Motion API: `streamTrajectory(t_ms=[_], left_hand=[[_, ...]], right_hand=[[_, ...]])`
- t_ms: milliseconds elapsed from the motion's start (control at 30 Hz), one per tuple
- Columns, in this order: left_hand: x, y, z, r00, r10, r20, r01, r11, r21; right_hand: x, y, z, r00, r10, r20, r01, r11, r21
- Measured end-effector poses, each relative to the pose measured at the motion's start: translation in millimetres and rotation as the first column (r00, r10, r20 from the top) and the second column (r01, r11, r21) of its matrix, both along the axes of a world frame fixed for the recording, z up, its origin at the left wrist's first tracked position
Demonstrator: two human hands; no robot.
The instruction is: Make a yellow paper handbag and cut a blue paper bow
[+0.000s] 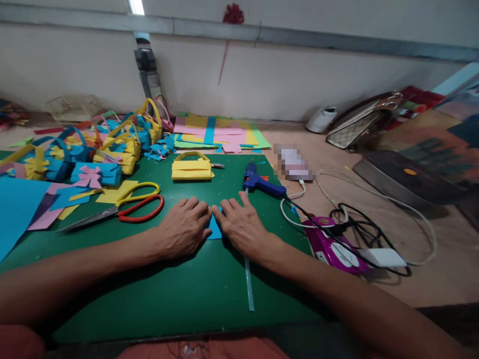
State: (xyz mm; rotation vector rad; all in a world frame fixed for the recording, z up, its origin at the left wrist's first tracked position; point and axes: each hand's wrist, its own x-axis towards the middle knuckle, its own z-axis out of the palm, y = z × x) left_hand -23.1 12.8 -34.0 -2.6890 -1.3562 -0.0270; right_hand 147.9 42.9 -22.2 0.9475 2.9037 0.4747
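Note:
A small piece of blue paper lies on the green mat between my two hands, mostly covered by them. My left hand has its fingers curled over the paper's left side. From the right, my right hand presses on it with bent fingers and the thumb close to the left hand. Beyond them stands a small yellow paper bag with a handle. To the left lie scissors with yellow and red handles. A blue glue gun rests just past my right hand, and a clear glue stick shows below that wrist.
Several paper bags crowd the left back, near blue sheets. Stacked coloured paper lies at the back. On the right are a phone, a purple power strip with tangled cables, a dark case and a handbag.

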Motion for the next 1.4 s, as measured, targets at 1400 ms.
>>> streamTrajectory(t_ms=[1400], left_hand=[[-13.2, 0.8, 9.5, 0.997, -0.054, -0.046, 0.055, 0.998, 0.024]], right_hand=[[11.8, -2.8, -1.8, 0.999, -0.020, 0.032, 0.016, 0.994, 0.109]])
